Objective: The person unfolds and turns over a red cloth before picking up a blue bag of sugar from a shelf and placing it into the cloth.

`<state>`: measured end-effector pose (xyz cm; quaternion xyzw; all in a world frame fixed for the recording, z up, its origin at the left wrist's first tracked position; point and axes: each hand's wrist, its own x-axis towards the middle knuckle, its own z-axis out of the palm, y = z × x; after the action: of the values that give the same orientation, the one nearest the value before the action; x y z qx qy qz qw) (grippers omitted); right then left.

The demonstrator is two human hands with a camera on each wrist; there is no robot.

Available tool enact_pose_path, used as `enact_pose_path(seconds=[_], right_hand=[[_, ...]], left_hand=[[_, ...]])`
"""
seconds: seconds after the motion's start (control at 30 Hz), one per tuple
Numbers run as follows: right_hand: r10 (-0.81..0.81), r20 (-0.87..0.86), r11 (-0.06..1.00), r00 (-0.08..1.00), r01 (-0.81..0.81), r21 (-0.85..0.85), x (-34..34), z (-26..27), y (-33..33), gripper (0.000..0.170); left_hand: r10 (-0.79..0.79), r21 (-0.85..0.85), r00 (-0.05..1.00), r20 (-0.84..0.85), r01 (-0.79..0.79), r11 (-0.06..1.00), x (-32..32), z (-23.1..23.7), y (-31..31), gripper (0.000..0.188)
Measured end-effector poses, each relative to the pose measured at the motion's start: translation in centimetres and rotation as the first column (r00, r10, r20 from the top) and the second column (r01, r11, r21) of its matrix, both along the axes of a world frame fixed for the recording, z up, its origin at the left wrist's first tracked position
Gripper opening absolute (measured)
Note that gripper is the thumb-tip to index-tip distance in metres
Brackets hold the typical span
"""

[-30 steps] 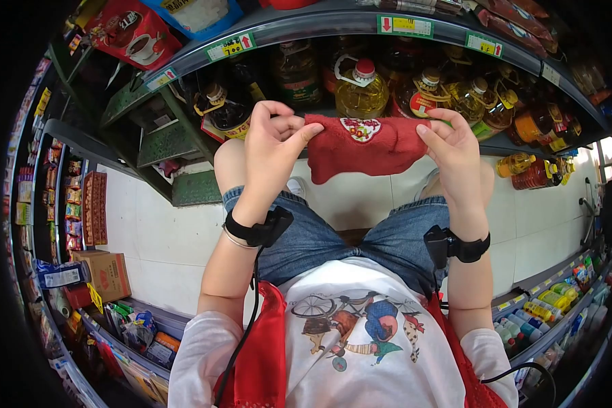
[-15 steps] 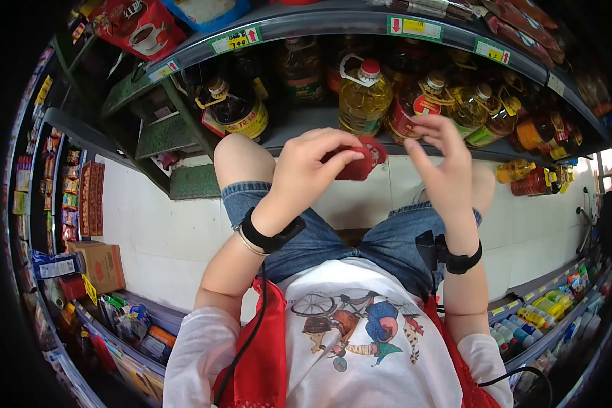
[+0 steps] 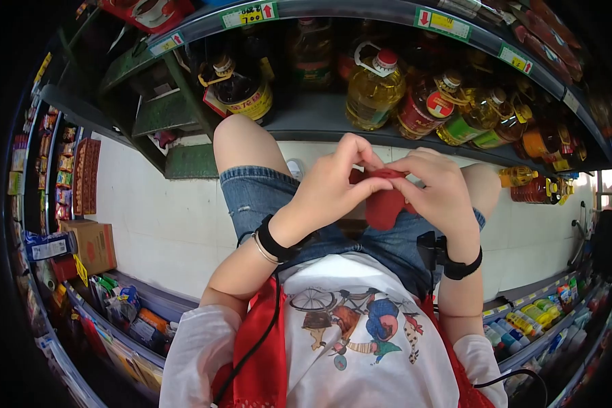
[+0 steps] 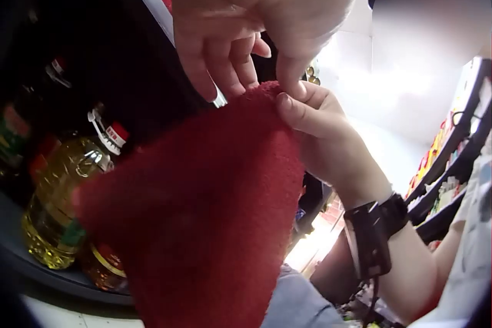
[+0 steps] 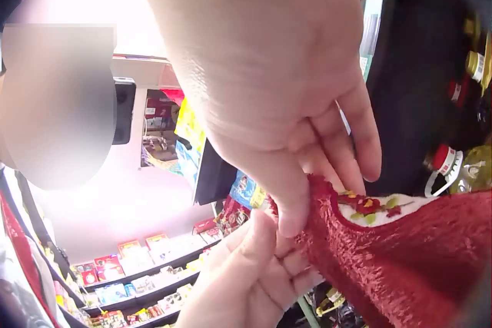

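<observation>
A red fuzzy cloth (image 3: 385, 207) hangs folded in front of the person's lap, its upper edge between both hands. My left hand (image 3: 333, 183) pinches that edge with thumb and fingers. Close beside it, my right hand (image 3: 442, 194) pinches the same edge, the two thumbs almost meeting. In the left wrist view the cloth (image 4: 223, 213) drapes down in a broad plain flap below the fingertips. A white patch (image 5: 377, 207) with embroidered red, yellow and green shapes shows on the cloth in the right wrist view.
Large oil bottles (image 3: 376, 92) line the low shelf (image 3: 306, 115) ahead. A green step ladder (image 3: 190, 162) stands at its left. The person's bare knees and denim shorts (image 3: 258, 197) are below the hands. Stocked shelves (image 3: 139, 299) and a cardboard box (image 3: 92, 248) stand behind on the left.
The cloth was stretched between both hands, then bunched in the left hand with the right hand off it. Now both hands pinch it together, lower and nearer the body.
</observation>
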<state>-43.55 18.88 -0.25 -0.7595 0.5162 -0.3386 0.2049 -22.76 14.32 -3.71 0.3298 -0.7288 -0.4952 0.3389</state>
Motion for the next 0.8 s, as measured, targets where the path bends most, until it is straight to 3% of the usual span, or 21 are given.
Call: enact_pose_path(seconds=[0.07,0.13,0.2,0.3,0.37,0.43,0.47,0.53,0.6,0.67,0.73,0.8], right_hand=[[-0.015,-0.011,1.000,1.000,0.015,-0.004,-0.5,0.1,0.2,0.015],[-0.031,-0.018,0.999,0.999,0.031,-0.012,-0.8,0.7,0.3,0.015],[-0.054,0.060,0.989,0.997,0.061,-0.133,-0.9,1.8,0.5,0.021],[-0.066,0.148,0.982,0.987,0.090,-0.163,-1.1,2.1,0.3,0.022],[-0.054,0.181,0.973,0.982,0.093,-0.212,-1.6,1.7,0.3,0.020],[-0.121,0.381,0.982,0.917,0.167,-0.091,-2.1,1.0,0.6,0.014],[-0.122,0.381,0.981,0.916,0.169,-0.092,-2.3,0.7,0.7,0.014],[-0.170,0.629,0.981,0.758,0.192,0.033,-2.5,0.1,0.8,0.012],[-0.203,0.595,0.975,0.778,0.215,0.051,-3.6,-0.5,1.0,0.012],[-0.235,0.557,0.969,0.796,0.239,0.066,-4.1,-1.0,1.1,0.012],[-0.302,0.503,0.951,0.810,0.296,0.093,-4.1,-1.4,1.2,0.012],[-0.326,0.532,0.943,0.781,0.304,0.133,-3.8,-2.2,1.1,0.011]], left_hand=[[-0.036,-0.045,0.999,-0.027,0.035,0.998,0.0,-1.0,-0.2,0.047],[-0.090,-0.255,0.989,0.115,0.117,0.960,0.2,-1.3,-0.7,0.050],[-0.074,-0.250,0.993,0.096,0.096,0.963,0.3,-1.8,-0.8,0.047],[-0.045,-0.384,0.986,0.158,0.103,0.918,0.4,-1.9,-1.5,0.039],[-0.050,-0.309,0.989,0.138,0.091,0.947,0.7,-2.5,-1.8,0.029],[-0.061,-0.263,0.985,0.163,0.103,0.959,1.2,-3.4,-2.1,0.026],[-0.074,-0.213,0.979,0.188,0.114,0.970,1.4,-3.7,-2.3,0.024],[-0.060,-0.167,0.982,0.179,0.091,0.982,2.0,-3.8,-2.1,0.023],[-0.050,-0.121,0.984,0.171,0.072,0.990,2.5,-3.8,-1.9,0.023],[0.041,0.125,0.999,0.009,-0.042,0.991,3.0,-3.6,-1.8,0.022],[0.046,0.123,0.998,-0.043,-0.041,0.992,3.5,-3.3,-2.1,0.020],[0.056,0.179,0.955,-0.291,-0.003,0.984,3.7,-2.8,-2.1,0.019]])
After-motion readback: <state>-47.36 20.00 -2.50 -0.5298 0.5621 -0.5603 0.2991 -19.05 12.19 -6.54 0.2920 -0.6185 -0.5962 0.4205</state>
